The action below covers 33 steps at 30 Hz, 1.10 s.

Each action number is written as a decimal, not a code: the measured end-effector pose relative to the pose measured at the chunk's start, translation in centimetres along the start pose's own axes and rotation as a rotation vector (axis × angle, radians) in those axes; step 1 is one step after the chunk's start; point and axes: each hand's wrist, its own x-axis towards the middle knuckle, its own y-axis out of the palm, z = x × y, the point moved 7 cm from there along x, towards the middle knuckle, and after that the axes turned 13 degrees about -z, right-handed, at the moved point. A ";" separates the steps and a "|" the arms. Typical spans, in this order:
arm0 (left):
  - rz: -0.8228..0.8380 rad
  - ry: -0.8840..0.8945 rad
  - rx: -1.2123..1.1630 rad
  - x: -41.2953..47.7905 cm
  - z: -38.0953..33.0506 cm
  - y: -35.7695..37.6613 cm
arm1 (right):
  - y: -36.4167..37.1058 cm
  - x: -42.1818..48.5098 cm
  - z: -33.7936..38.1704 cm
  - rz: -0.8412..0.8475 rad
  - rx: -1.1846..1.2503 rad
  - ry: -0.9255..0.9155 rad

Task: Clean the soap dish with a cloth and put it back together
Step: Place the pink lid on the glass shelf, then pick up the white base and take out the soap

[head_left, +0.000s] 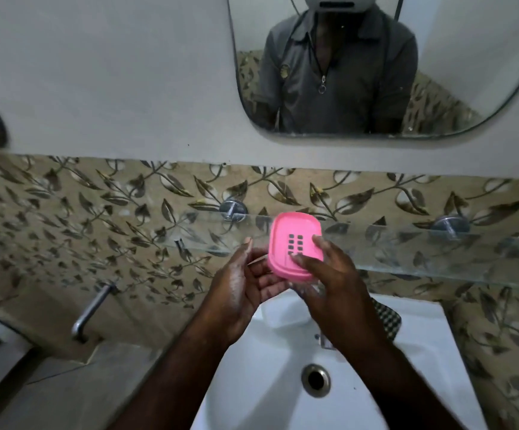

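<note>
A pink soap dish [289, 231] with a block of dark drain holes in its middle is held up above the white sink [270, 377], in front of the glass shelf [422, 252]. My right hand [329, 287] grips its lower right side, thumb and fingers lying on its top face. My left hand [242, 293] is cupped at its lower left edge, fingers under the dish. A black-and-white checked cloth [387, 319] lies on the sink's back rim, partly hidden by my right wrist. A whitish piece [286, 315] sits on the rim below the dish.
A chrome tap [92, 308] sticks out of the leaf-patterned tiled wall at the left. The sink drain [315, 380] is below my hands. A mirror [376, 72] hangs above and reflects a person in a grey shirt. Two chrome brackets [233, 209] hold the shelf.
</note>
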 end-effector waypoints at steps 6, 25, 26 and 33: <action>0.006 -0.016 0.088 0.0 1.8 0.7 | -1.2 1.5 -4.0 0.048 -0.255 0.105; -0.259 0.089 0.563 3.8 9.7 -5.5 | 6.8 -11.0 -10.1 0.394 0.090 0.652; -0.288 0.078 0.590 4.4 10.2 -6.4 | 7.6 -11.0 -10.2 0.419 0.104 0.683; -0.346 -0.143 0.694 7.2 13.8 -9.9 | 13.3 -7.8 -10.3 0.590 -0.116 0.632</action>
